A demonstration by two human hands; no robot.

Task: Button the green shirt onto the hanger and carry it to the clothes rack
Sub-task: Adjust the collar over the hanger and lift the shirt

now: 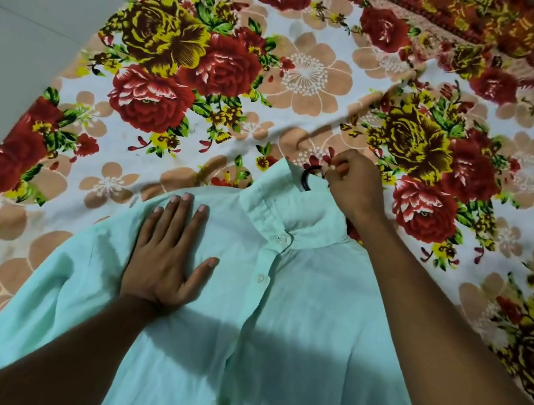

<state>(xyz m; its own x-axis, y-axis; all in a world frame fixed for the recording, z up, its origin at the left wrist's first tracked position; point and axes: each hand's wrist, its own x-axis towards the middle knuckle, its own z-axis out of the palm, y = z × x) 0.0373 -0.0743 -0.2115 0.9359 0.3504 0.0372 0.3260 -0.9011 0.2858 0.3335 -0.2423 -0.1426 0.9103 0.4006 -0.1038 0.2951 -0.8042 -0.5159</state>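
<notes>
A person's right hand (353,184) pinches the black hook of a hanger (309,178) between curled fingertips just above the collar of a pale green shirt (277,308), while the left hand (169,257) lies flat on the shirt's chest, fingers straight and slightly spread, thumb angled out toward the button placket. The shirt lies front-up on a floral bedspread (277,75), collar pointing away from the camera, its body running toward the lower edge of the view. Only the curved black hook of the hanger shows, emerging from the neck opening; the rest is hidden inside the garment. Two white buttons (282,238) are visible down the placket, the top one at the collar base and a second just below it, and both appear fastened. The left hand sits to the left of the placket, below the shoulder seam, well apart from the right hand, which is beyond the collar's right side. Open bedspread stretches beyond the collar and to both sides of the shirt, printed with red, yellow and peach flowers. A strip of pale grey floor (27,10) borders the bedspread at the upper left. Both forearms reach in from the bottom of the view, the right one crossing the shirt's right shoulder.
</notes>
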